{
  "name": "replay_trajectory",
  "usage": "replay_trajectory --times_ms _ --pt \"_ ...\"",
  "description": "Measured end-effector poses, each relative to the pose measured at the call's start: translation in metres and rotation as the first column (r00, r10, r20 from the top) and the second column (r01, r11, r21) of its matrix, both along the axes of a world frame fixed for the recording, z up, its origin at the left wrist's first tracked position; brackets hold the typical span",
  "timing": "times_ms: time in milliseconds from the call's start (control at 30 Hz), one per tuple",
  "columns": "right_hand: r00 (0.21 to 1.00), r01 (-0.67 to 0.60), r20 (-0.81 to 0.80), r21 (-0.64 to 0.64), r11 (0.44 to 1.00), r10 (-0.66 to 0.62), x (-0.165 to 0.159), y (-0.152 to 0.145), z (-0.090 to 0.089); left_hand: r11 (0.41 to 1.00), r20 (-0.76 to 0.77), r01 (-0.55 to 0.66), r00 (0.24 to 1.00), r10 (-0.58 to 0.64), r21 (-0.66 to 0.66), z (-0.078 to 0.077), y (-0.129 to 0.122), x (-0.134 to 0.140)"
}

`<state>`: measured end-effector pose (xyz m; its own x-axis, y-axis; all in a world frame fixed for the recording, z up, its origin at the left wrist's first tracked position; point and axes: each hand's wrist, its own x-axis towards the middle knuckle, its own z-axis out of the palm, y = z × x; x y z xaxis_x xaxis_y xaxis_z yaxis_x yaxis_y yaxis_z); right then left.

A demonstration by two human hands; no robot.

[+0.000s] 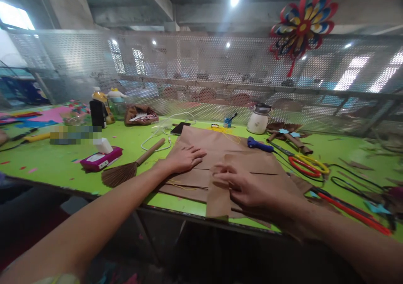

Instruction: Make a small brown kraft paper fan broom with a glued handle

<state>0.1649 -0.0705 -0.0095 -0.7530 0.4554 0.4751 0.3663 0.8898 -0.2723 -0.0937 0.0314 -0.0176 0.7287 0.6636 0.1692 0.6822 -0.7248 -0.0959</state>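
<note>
My left hand lies flat on a sheet of brown paper, its fingers stretched out. A smaller brown paper piece lies over the sheets and reaches the table's front edge. Just above that piece is my right hand, slightly blurred, with its fingers bent but apart and nothing visible in them. Thin yellow thread runs over the paper near my left forearm. A blue glue gun rests at the paper's far right corner.
To the right lie red-and-yellow-handled scissors, a red-handled tool and black cables. On the left are a brown paper broom and a purple tissue pack. A white jug and a phone stand farther back.
</note>
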Motion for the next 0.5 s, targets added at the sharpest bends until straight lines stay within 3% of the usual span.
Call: replay_trajectory --times_ms 133,200,333,500 --pt "0.978 -0.035 0.206 -0.010 0.999 0.036 -0.005 0.025 0.024 0.996 -0.033 0.066 0.997 -0.064 0.063 0.001 0.001 0.000" --pt "0.961 -0.038 0.274 0.050 0.998 0.023 -0.007 0.040 0.028 0.995 -0.048 0.058 0.997 -0.054 0.075 0.003 0.002 0.000" --pt "0.954 -0.024 0.298 0.218 0.976 -0.043 -0.012 0.056 0.019 0.990 -0.056 0.132 0.990 -0.128 0.058 0.008 0.003 0.007" --pt "0.962 0.010 0.249 0.371 0.928 -0.110 -0.011 0.050 0.000 0.972 0.131 0.218 0.970 -0.206 -0.086 0.002 0.005 0.017"
